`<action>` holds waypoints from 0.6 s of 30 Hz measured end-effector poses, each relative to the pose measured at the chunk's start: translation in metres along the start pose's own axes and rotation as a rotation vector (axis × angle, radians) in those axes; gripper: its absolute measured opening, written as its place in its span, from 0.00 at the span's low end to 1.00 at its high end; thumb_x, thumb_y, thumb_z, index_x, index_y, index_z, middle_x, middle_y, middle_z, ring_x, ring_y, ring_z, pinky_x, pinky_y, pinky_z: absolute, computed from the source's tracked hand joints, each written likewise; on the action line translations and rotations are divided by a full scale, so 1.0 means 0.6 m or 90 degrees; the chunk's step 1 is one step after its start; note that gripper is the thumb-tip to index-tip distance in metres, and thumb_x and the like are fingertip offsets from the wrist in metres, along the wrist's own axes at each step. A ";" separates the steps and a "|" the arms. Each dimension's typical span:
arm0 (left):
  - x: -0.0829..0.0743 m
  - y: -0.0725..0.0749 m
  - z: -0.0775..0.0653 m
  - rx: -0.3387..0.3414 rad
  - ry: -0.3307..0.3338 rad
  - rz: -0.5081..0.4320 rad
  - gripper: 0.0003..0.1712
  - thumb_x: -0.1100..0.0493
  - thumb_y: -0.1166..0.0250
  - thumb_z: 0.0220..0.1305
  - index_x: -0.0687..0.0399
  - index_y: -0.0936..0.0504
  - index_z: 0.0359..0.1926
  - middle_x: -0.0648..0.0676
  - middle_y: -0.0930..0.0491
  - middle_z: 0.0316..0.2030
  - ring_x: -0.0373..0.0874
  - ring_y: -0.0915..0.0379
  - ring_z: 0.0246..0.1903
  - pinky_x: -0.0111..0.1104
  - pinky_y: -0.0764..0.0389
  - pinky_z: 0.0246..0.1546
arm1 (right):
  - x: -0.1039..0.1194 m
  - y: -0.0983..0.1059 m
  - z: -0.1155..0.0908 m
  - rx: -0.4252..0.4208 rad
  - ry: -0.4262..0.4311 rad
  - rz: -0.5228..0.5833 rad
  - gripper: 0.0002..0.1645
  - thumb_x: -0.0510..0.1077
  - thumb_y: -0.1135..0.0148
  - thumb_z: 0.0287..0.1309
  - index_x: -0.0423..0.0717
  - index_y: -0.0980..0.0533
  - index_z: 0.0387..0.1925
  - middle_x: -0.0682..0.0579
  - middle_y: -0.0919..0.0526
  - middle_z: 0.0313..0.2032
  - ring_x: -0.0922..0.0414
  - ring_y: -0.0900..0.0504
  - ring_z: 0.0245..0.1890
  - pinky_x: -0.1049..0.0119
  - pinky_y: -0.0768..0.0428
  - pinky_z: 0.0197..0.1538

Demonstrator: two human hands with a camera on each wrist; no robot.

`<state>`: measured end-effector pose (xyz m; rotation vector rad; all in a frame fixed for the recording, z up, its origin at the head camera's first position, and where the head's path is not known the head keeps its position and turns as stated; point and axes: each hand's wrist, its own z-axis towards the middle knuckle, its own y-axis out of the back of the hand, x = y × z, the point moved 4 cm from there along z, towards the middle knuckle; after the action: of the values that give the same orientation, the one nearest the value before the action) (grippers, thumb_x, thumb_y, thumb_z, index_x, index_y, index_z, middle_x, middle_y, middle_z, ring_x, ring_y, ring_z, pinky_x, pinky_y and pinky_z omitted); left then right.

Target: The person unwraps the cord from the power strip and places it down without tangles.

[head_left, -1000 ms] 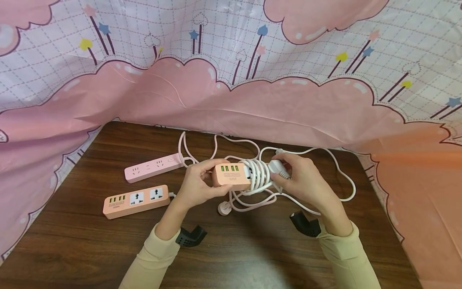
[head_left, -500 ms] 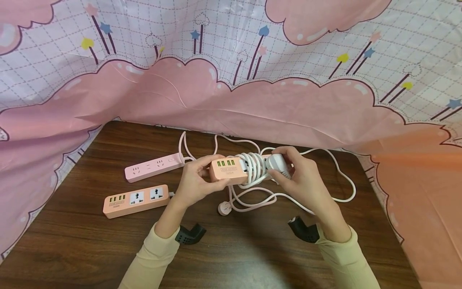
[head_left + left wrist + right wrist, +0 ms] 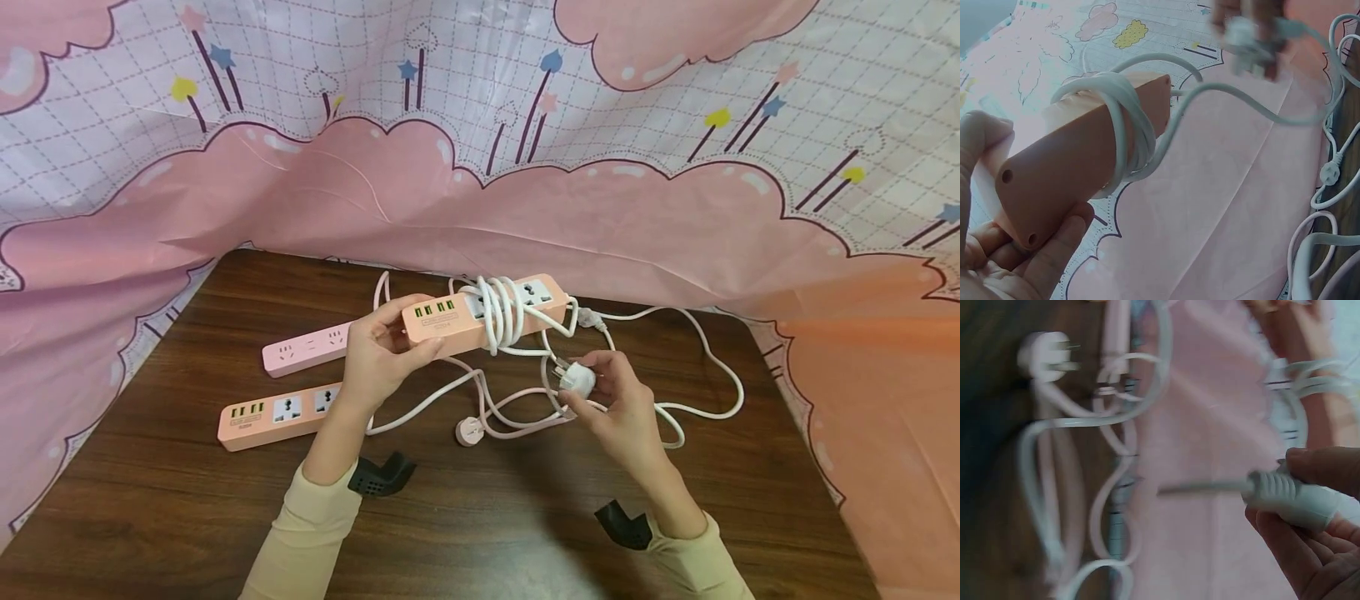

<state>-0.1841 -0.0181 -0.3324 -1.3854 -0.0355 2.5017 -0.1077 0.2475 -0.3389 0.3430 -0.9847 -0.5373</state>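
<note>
A peach-orange power strip (image 3: pixel 450 337) with USB ports is held up by its left end in my left hand (image 3: pixel 378 354). Several turns of white cord (image 3: pixel 501 312) circle the middle of the strip, partly covering one socket. In the left wrist view, the thumb and fingers grip the strip's end (image 3: pixel 1054 181). Below and to the right of the strip, my right hand (image 3: pixel 622 408) pinches a white plug (image 3: pixel 579 380), its prongs pointing left toward the strip. The right wrist view shows this plug (image 3: pixel 1297 503) between thumb and fingers, with the cord trailing from its ribbed neck.
A pink power strip (image 3: pixel 300 352) and another peach-orange power strip (image 3: pixel 262 423) lie at the left, partly behind my left arm. A pink plug (image 3: pixel 470 431), another white plug (image 3: pixel 590 318) and loose cords spread over the wooden table (image 3: pixel 480 533). A patterned curtain (image 3: pixel 480 208) hangs behind.
The left hand has raised and tilted the wrapped strip up and leftward. The right hand has drawn the plug down, away from the strip's right end, and some cord now hangs loose.
</note>
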 end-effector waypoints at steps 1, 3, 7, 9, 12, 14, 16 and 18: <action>-0.002 0.000 0.001 0.003 -0.003 0.003 0.26 0.77 0.35 0.42 0.80 0.26 0.47 0.46 0.20 0.37 0.36 0.24 0.32 0.24 0.21 0.28 | -0.013 -0.006 -0.004 0.005 -0.018 -0.005 0.28 0.23 0.29 0.36 0.32 0.31 0.42 0.40 0.17 0.38 0.64 0.19 0.34 0.76 0.21 0.33; -0.006 -0.001 0.001 0.009 -0.006 0.009 0.26 0.76 0.35 0.42 0.80 0.26 0.47 0.44 0.20 0.36 0.36 0.24 0.32 0.24 0.22 0.28 | -0.037 -0.016 -0.011 0.020 -0.048 -0.021 0.28 0.24 0.28 0.36 0.33 0.31 0.41 0.41 0.17 0.36 0.59 0.19 0.33 0.71 0.19 0.33; -0.009 -0.004 0.001 0.014 0.001 -0.007 0.26 0.77 0.35 0.41 0.81 0.27 0.47 0.44 0.19 0.36 0.36 0.24 0.32 0.24 0.21 0.28 | -0.074 -0.034 -0.023 0.073 -0.097 -0.059 0.23 0.26 0.28 0.37 0.34 0.29 0.38 0.41 0.17 0.33 0.52 0.18 0.31 0.63 0.18 0.32; -0.010 -0.005 0.001 0.013 0.005 -0.019 0.26 0.77 0.36 0.41 0.82 0.27 0.47 0.45 0.19 0.36 0.36 0.24 0.32 0.24 0.21 0.28 | -0.091 -0.043 -0.029 0.110 -0.117 -0.071 0.21 0.27 0.29 0.39 0.34 0.28 0.37 0.41 0.17 0.33 0.51 0.17 0.30 0.61 0.18 0.32; -0.013 -0.007 0.000 0.016 0.009 -0.032 0.26 0.77 0.36 0.42 0.82 0.28 0.47 0.45 0.19 0.36 0.36 0.24 0.33 0.25 0.21 0.29 | -0.111 -0.052 -0.036 0.161 -0.148 -0.087 0.19 0.29 0.29 0.40 0.35 0.27 0.35 0.43 0.18 0.31 0.52 0.18 0.29 0.61 0.18 0.32; -0.016 -0.009 0.000 0.022 0.008 -0.035 0.26 0.77 0.36 0.41 0.82 0.28 0.47 0.46 0.19 0.36 0.36 0.24 0.32 0.25 0.21 0.29 | -0.121 -0.057 -0.039 0.190 -0.161 -0.098 0.19 0.31 0.28 0.41 0.36 0.27 0.36 0.44 0.18 0.31 0.53 0.18 0.28 0.63 0.19 0.31; -0.018 -0.011 -0.001 0.031 0.004 -0.033 0.27 0.77 0.36 0.41 0.82 0.27 0.47 0.45 0.19 0.35 0.36 0.24 0.32 0.25 0.21 0.28 | -0.124 -0.057 -0.037 0.205 -0.151 -0.118 0.19 0.33 0.28 0.41 0.36 0.27 0.37 0.45 0.18 0.32 0.54 0.19 0.29 0.63 0.20 0.32; -0.020 -0.014 -0.001 0.041 -0.003 -0.031 0.27 0.77 0.35 0.40 0.82 0.27 0.47 0.45 0.19 0.35 0.36 0.24 0.32 0.25 0.21 0.28 | -0.120 -0.055 -0.032 0.203 -0.122 -0.120 0.22 0.35 0.27 0.42 0.35 0.26 0.40 0.43 0.18 0.35 0.51 0.18 0.32 0.59 0.20 0.35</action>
<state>-0.1754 -0.0132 -0.3214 -1.3375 0.0107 2.4444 -0.1322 0.2621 -0.4153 0.6841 -1.2354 -0.5913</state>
